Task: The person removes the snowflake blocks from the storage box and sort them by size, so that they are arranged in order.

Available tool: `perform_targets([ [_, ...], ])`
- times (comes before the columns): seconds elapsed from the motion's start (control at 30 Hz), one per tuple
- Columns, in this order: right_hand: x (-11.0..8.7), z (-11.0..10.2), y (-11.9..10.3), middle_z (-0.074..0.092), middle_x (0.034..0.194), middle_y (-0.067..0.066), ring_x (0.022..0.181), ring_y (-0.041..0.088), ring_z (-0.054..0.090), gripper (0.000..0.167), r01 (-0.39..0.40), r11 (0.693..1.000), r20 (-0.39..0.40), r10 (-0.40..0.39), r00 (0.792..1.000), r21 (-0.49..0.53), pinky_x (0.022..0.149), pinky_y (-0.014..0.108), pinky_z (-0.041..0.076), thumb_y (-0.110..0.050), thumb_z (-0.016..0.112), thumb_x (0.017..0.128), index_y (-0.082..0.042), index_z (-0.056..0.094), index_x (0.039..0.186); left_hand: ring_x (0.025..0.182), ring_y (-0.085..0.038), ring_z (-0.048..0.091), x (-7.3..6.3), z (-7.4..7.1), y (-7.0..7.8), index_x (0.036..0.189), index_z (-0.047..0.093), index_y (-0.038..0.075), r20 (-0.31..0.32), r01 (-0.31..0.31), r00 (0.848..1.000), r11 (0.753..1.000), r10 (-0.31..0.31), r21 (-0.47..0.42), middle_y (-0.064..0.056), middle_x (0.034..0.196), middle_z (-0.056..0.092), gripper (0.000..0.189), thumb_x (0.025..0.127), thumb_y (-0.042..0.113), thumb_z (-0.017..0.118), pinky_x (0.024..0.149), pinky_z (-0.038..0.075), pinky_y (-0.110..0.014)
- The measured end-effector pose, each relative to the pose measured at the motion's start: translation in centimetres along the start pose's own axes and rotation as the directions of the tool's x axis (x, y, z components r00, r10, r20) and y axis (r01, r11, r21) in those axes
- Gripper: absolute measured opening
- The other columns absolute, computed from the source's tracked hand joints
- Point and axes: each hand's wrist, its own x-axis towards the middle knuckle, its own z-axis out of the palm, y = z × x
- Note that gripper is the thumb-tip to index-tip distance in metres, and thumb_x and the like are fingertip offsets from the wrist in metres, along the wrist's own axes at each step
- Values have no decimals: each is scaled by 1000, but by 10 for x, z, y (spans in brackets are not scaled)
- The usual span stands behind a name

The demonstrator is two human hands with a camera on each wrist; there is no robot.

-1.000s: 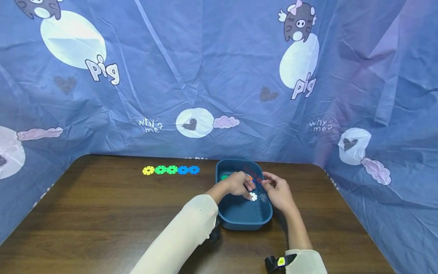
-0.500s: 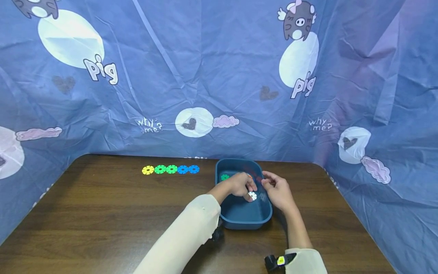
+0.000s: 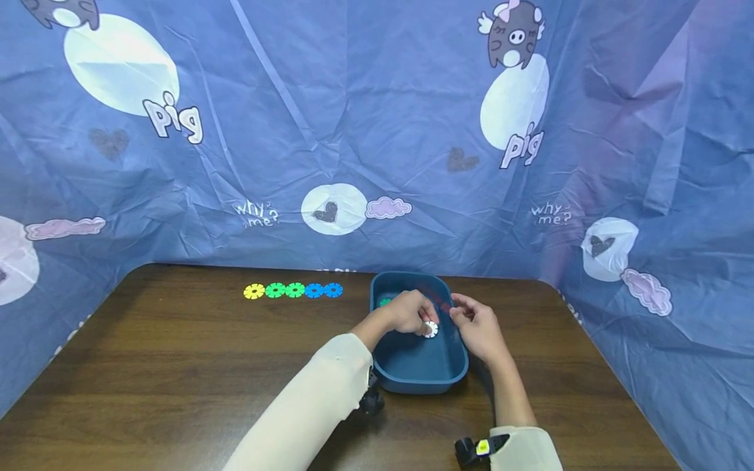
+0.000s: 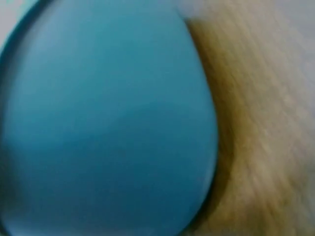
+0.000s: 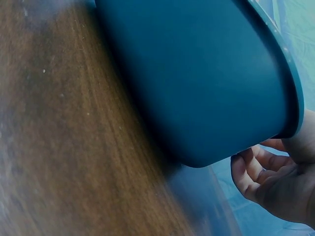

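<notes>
In the head view my left hand [image 3: 405, 312] reaches into the blue plastic bin [image 3: 419, 381] and pinches a white slotted snowflake disc [image 3: 432, 330] between thumb and fingers. A green disc [image 3: 385, 302] lies in the bin, partly covered by that hand. My right hand [image 3: 482, 332] grips the bin's right rim; in the right wrist view the right hand [image 5: 283, 184] has its fingers curled against the outer wall [image 5: 197, 88]. The left wrist view holds only the bin's outside [image 4: 108, 123] and the table, with the left hand hidden.
Left of the bin, a yellow disc [image 3: 254, 291], two green discs [image 3: 285, 290] and two blue discs [image 3: 323, 290] lie in a row on the brown wooden table [image 3: 194, 366]. A blue printed cloth [image 3: 377, 131] hangs behind and at the sides.
The left fingers have closed on the white disc, which has shifted slightly up and left inside the bin. The right hand and the row of discs stay put.
</notes>
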Motion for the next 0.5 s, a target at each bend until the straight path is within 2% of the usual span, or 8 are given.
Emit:
perform_targets([
  [0.13, 0, 1, -1, 70, 111, 20, 97, 25, 64, 36, 11, 1000, -8, -11, 1000, 4, 78, 28, 51, -10, 58, 103, 1, 61, 138, 64, -7, 63, -4, -8, -1, 93, 77, 7, -51, 13, 999, 995, -18, -96, 2, 74, 70, 9, 88, 0, 77, 60, 50, -19],
  [0.23, 0, 2, -1, 71, 109, 19, 98, 25, 64, 36, 10, 1000, -15, -10, 1000, 0, 79, 28, 52, -10, 59, 103, 1, 62, 137, 68, -11, 67, -8, -16, -2, 96, 76, 6, -76, 14, 997, 986, -27, -168, 1, 77, 70, 8, 91, 1, 74, 63, 55, -23],
  [0.37, 1, 2, -2, 70, 110, 18, 99, 26, 64, 36, -16, 1000, -10, 16, 1000, -7, 80, 31, 53, -12, 57, 105, -1, 61, 138, 79, -24, 73, -15, -29, -6, 101, 75, 3, -116, 3, 993, 966, -34, -257, -3, 83, 71, 9, 94, -1, 70, 74, 61, -37],
  [0.5, 0, 2, -3, 69, 111, 16, 99, 27, 62, 36, -42, 999, -7, 42, 999, -15, 82, 35, 53, -15, 57, 106, -3, 61, 139, 90, -37, 73, -22, -43, -10, 105, 74, 0, -163, -24, 986, 951, -28, -309, -7, 90, 72, 12, 95, -1, 67, 81, 60, -51],
])
